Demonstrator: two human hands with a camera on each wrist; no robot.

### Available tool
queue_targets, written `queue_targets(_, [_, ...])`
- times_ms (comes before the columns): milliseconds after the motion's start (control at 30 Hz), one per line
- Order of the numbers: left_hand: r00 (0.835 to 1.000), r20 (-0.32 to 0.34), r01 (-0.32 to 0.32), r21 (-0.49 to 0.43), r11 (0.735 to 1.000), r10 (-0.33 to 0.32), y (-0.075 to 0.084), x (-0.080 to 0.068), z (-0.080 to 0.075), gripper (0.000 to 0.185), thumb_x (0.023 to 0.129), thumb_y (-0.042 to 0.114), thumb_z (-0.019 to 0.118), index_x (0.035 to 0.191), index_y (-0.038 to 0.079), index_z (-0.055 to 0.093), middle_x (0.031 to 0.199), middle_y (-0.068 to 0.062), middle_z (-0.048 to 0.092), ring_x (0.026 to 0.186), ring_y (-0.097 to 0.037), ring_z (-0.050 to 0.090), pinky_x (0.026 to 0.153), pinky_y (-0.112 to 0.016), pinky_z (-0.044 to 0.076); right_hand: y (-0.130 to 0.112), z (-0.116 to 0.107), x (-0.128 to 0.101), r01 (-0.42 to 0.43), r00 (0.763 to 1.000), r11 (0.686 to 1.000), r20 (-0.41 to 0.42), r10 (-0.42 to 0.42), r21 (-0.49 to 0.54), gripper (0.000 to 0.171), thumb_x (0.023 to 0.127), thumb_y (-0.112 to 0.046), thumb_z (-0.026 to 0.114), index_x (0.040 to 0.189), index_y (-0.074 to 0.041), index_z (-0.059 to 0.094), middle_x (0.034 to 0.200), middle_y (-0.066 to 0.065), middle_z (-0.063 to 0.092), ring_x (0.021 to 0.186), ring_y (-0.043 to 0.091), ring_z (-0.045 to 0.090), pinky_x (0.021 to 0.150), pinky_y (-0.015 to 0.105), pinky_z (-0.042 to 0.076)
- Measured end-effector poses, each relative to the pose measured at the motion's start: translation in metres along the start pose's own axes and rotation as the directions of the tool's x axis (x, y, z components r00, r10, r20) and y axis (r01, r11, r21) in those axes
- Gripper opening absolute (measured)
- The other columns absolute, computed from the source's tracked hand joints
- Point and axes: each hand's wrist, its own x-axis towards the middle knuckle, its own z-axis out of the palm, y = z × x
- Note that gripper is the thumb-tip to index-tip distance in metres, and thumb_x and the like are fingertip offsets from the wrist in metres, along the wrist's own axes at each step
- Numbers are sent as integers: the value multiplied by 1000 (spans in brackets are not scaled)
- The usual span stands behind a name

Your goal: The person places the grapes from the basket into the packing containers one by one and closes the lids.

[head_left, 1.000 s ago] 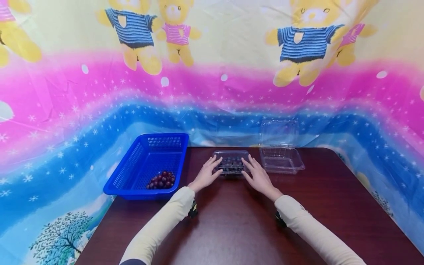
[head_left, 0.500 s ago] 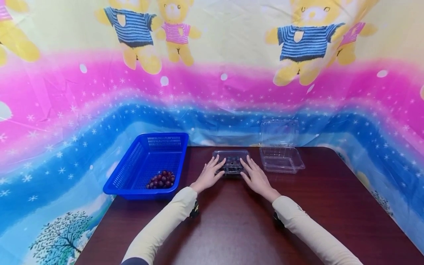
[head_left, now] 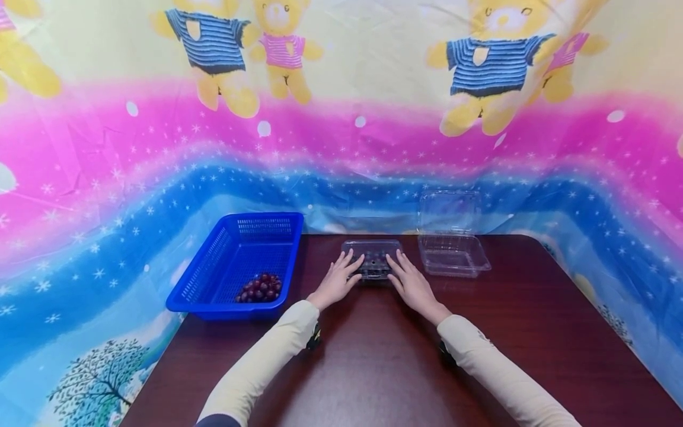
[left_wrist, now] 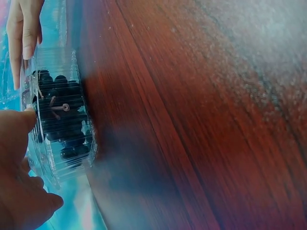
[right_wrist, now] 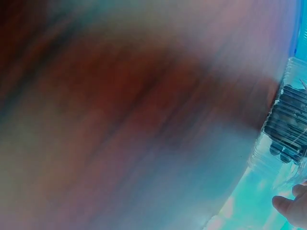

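At the far middle of the table in the head view lies a closed clear plastic clamshell box (head_left: pixel 372 259) with dark grapes (left_wrist: pixel 64 115) and a bit of stem inside. My left hand (head_left: pixel 335 281) rests on the box's left end, fingers spread and straight. On the right end lies my right hand (head_left: pixel 414 284), its fingers spread likewise. Through the left wrist view, the left thumb (left_wrist: pixel 26 119) touches the lid's edge. Only part of the right hand shows in the right wrist view.
A blue plastic basket (head_left: pixel 232 308) stands to the left, with a bunch of red grapes (head_left: pixel 259 288) in its near right corner. To the right of the hands sits another clear clamshell box (head_left: pixel 453 256), its lid raised. A patterned curtain (head_left: pixel 363 142) borders the table (head_left: pixel 373 367) behind.
Both hands have shifted slightly inward over the clamshell box since a second ago. In the last half second they have barely moved.
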Motion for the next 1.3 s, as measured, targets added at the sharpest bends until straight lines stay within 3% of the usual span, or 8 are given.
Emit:
queue_targets(200, [1000,4,22,0,1000,-22,4,2,-2,52,96,26,50,144,19,34,152,-18,19,140,-39,13,107,-61,19,-4,-4,3,0,1000,1000,11,0,-2,51,95,-28,53,142,-16,38,149,19,27,137,34,26,102,52,35])
queue_targets(533, [996,41,79,21,997,-80,8,7,-4,53,95,24,53,144,20,34,151,-20,19,140,-39,12,107,-57,23,-9,-11,8,-28,999,999,37,27,26,52,91,-24,59,140,-14,42,147,21,30,135,35,29,83,50,49])
queue_targets(800, [995,37,92,50,995,-93,14,11,-10,51,93,23,56,141,19,40,149,-21,25,138,-41,18,106,-55,27,-15,-19,13,-85,993,996,84,82,30,55,89,-25,63,139,-15,43,148,18,29,134,34,31,56,37,50])
queue_targets(1133, [993,29,113,14,994,-113,19,11,-12,51,91,19,59,140,16,42,148,-23,26,137,-42,19,105,-55,29,-17,-20,17,-145,982,989,124,141,26,56,88,-24,64,139,-16,43,149,16,27,135,34,30,66,44,51])
queue_targets(1300, [991,38,130,24,991,-131,20,12,-10,52,92,20,58,140,18,41,149,-21,25,138,-40,18,106,-54,28,-16,-19,16,-134,983,990,129,129,30,55,90,-25,62,140,-16,41,149,18,27,135,35,28,79,50,50])
